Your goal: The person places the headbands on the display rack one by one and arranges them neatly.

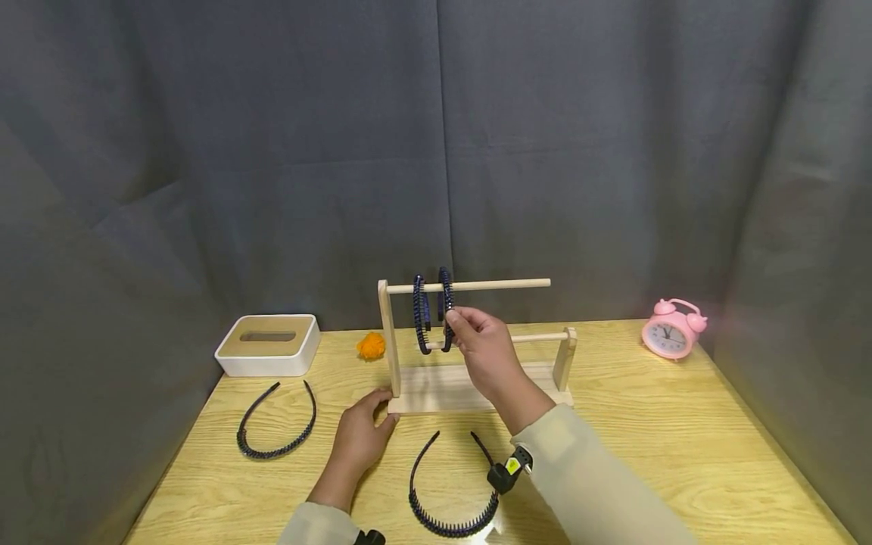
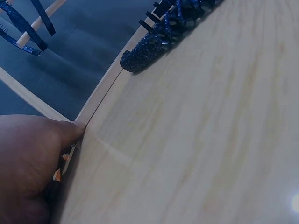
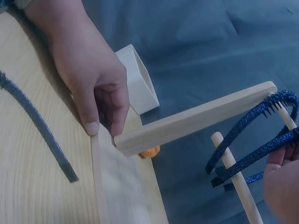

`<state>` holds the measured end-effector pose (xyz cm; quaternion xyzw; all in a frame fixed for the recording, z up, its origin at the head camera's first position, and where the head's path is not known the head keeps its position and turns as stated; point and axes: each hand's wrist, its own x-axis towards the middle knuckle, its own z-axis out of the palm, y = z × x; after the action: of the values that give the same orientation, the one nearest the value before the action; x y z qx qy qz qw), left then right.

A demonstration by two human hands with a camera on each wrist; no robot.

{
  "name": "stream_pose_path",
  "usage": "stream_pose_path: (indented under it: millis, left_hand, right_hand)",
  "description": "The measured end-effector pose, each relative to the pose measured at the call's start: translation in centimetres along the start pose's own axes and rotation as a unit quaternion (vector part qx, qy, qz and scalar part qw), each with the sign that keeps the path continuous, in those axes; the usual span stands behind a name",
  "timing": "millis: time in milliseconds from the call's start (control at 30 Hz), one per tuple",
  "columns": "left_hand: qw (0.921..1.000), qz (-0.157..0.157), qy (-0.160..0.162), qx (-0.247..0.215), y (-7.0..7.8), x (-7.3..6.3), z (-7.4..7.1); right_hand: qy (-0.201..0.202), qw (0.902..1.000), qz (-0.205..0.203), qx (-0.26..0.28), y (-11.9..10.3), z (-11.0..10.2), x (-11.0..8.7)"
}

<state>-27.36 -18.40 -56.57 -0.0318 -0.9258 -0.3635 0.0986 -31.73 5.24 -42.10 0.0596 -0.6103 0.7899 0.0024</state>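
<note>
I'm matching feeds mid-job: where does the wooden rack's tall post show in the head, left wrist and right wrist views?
Head: the tall post stands upright, left of centre, just below mid-height.
Left wrist: it slants in from the left edge, around mid-height.
Right wrist: it runs diagonally from near the middle up toward the right.
Shared landmark: the left hand, at the post's foot in all three views.

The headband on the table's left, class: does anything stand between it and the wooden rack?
Yes: in the head view, the left hand lies between that headband and the wooden rack, holding the rack's near left corner. Nothing else visible stands between them.
</note>
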Motion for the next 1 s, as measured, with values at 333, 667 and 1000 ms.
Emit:
stream_pose_path:
  millis: [333, 667, 1000]
  left_hand:
    - [1.0000, 0.004, -0.001, 0.002, 0.2, 0.0, 0.1]
    - [1.0000, 0.001, 0.000, 0.001, 0.0, 0.0, 0.1]
    - [1.0000, -0.003, 0.002, 0.001, -0.1, 0.0, -0.1]
  right_hand:
    - [0.013, 0.9994, 0.018, 0.026, -0.1, 1.0, 0.4]
    - [0.027, 0.9993, 0.025, -0.011, -0.3, 1.5, 1.2]
    - [0.032, 0.9986, 0.027, -0.032, -0.2, 1.5, 1.8]
